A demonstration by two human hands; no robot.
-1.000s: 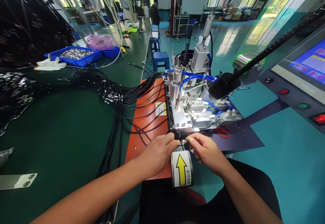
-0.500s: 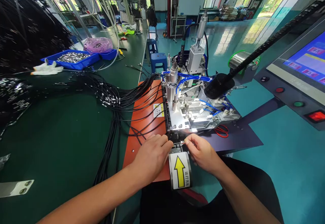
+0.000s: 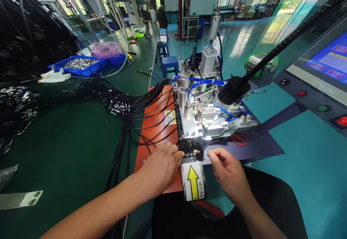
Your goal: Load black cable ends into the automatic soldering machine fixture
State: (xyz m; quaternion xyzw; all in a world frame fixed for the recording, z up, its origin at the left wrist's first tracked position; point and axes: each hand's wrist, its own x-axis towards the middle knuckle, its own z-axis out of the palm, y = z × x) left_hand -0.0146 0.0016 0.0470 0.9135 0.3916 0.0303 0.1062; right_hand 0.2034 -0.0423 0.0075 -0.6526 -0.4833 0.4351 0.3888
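Observation:
My left hand point(image 3: 166, 165) is closed at the near end of the machine's black track, its fingers pinching a black cable mostly hidden beneath them. Just right of those fingertips, the cable's bare wire ends point(image 3: 197, 152) show thin coloured strands, lying over a small metal fixture point(image 3: 189, 158). My right hand point(image 3: 229, 172) is apart from the wires, off to their right, with thumb and forefinger pressed together; whatever may be between them is too small to see. Below the fixture is a curved plate point(image 3: 193, 192) with a yellow arrow.
A lit machine point(image 3: 206, 112) with blue air hoses stands ahead. Many black cables point(image 3: 123, 101) cross the orange board point(image 3: 159, 112) and green table point(image 3: 76, 130). Red-handled scissors point(image 3: 238, 139) lie at right, below a control panel point(image 3: 311, 91). Blue trays point(image 3: 89, 69) sit at left.
My right hand has let go of the wire ends and drawn away to the right, leaving the coloured strands exposed. My left hand stays at the fixture.

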